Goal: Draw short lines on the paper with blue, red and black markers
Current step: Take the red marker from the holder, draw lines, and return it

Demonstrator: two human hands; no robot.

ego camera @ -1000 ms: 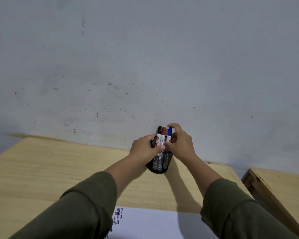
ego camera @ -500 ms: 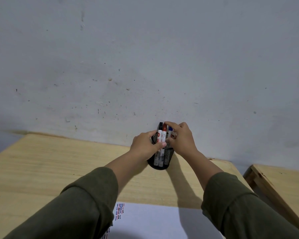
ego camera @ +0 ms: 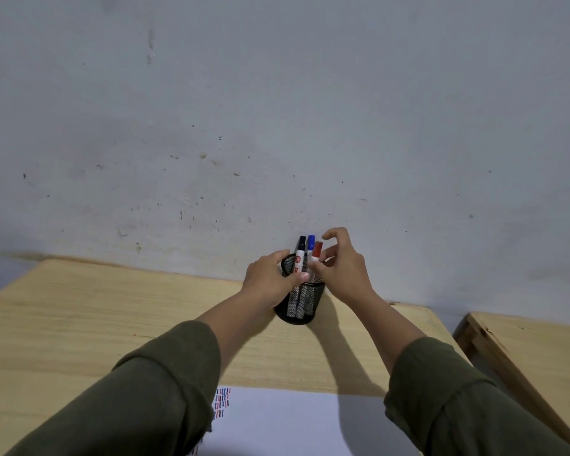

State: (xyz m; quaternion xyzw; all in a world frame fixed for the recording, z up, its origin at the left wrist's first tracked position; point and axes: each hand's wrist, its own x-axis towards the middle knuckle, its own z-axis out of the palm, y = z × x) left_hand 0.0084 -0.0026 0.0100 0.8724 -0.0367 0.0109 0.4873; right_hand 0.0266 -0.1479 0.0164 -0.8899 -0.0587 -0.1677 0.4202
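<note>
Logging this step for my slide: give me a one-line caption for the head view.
Left hand grips the mesh pen holder while right hand pinches the red marker beside blue and black markers.

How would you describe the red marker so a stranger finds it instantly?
At the wooden table's far edge, by the wall, stands a black mesh pen holder. Three markers stand inside; the red marker is rightmost, nearest the right hand, beside blue-capped and black-capped ones.
</note>
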